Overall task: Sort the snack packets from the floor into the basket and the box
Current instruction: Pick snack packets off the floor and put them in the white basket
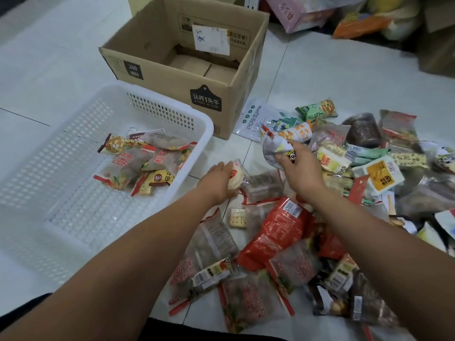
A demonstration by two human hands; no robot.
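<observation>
Early on: basket (pixel 73 173) holds a handful of packets, box (pixel 160 77) looks empty, most of the packet pile (pixel 283 232) is left on the floor beside the basket; left hand (pixel 219 179) grips a pale round packet (pixel 237 178), right hand (pixel 299 168) pinches a white packet (pixel 274 148).

Packets (pixel 278 230) strewn beside box (pixel 172 80); perhaps eight in basket (pixel 157 107).

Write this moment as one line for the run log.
left hand: grips round pale packet | right hand: pinches silver panda packet | basket: several packets inside | box: no packets seen
</observation>
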